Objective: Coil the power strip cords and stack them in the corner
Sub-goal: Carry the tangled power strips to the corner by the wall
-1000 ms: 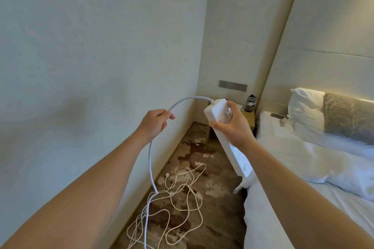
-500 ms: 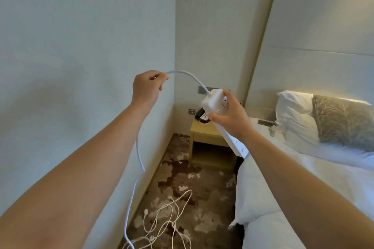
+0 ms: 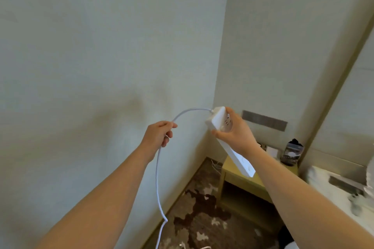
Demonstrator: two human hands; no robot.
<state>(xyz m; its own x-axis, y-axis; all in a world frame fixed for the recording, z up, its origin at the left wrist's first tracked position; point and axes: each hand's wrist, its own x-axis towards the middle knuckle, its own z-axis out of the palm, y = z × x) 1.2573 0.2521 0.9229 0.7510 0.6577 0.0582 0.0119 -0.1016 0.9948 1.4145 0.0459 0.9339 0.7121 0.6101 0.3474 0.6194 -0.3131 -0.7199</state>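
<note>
My right hand grips a long white power strip near its cord end, holding it up in front of the room corner with the far end slanting down to the right. Its white cord arcs left out of the strip's top and passes through my left hand, whose fingers curl round it. Below that hand the cord hangs down along the wall toward the floor and leaves the frame at the bottom.
A small yellow nightstand stands in the corner with a dark packet on top. A grey wall panel sits above it. White bedding lies at the right. Patterned brown carpet covers the floor.
The view has swung back toward the corner. My left hand has dropped lower along the cord, and the loose thin wires on the carpet have slipped almost out of view.
</note>
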